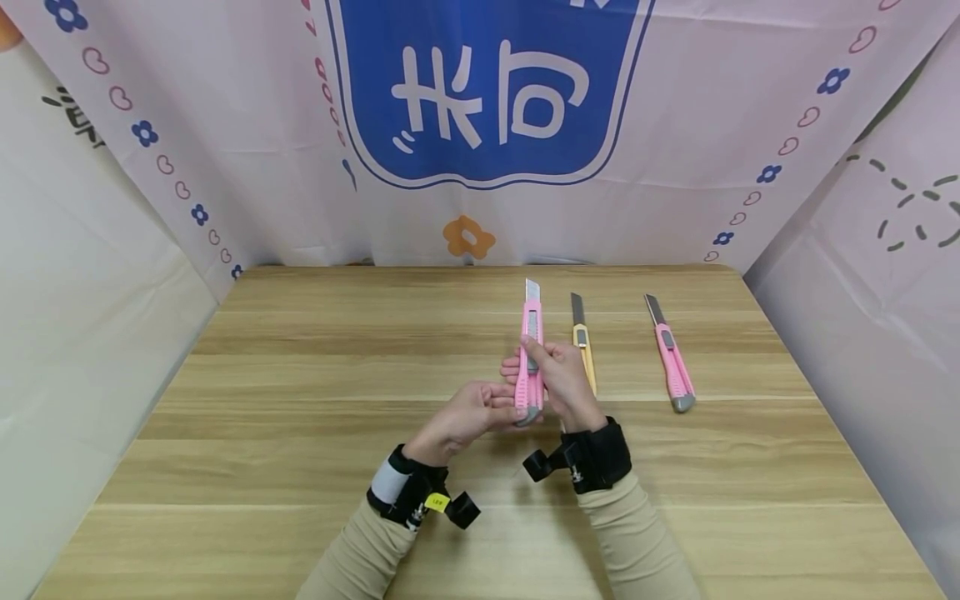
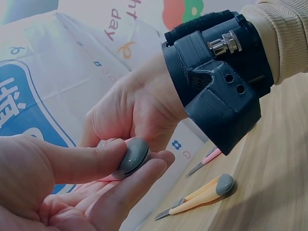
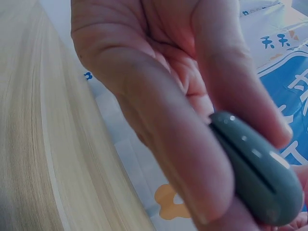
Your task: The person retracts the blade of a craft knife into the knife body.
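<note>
A pink box cutter (image 1: pixel 529 387) is held up over the table, its blade (image 1: pixel 532 289) out and pointing at the back curtain. My left hand (image 1: pixel 471 412) pinches its lower end, thumb on the grey end cap (image 2: pixel 130 156). Higher on the handle, my right hand (image 1: pixel 567 379) grips it, with the thumb along the grey slider. In the right wrist view the same cap fills the lower right, beside my blurred fingers. A yellow box cutter (image 1: pixel 581 336) with its blade out lies just right of and partly behind my right hand.
Farther right on the wooden table (image 1: pixel 300 375) lies another pink box cutter (image 1: pixel 673 362), blade out and pointing away. A printed curtain (image 1: pixel 285 192) hangs along the table's back edge, with white cloth at both sides. Each wrist wears a black camera strap (image 1: pixel 600 454).
</note>
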{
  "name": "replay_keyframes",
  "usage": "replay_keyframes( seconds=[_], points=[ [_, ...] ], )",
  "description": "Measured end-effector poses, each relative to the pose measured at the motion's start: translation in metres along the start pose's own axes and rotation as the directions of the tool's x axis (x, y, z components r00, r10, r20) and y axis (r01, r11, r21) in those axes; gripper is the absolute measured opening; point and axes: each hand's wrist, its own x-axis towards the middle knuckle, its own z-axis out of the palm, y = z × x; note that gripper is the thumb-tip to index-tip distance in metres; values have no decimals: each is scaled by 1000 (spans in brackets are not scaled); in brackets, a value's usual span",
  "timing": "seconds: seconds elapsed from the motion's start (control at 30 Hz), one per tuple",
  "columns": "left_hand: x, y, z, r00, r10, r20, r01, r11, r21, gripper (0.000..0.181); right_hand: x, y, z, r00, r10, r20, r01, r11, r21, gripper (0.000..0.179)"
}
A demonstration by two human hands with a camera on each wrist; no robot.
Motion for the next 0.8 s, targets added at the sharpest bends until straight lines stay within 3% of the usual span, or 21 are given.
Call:
replay_keyframes(
  seconds=[0.5, 0.8],
  points=[
    [0, -2, -1, 1000, -17, -13, 18, 999, 28, 38, 0, 1, -4, 999, -19, 36, 18, 999, 28, 42],
    [-1, -3, -2, 1000, 8, -6, -8, 1000, 4, 37, -1, -1, -4, 999, -1, 34, 0, 999, 46, 37]
  ],
)
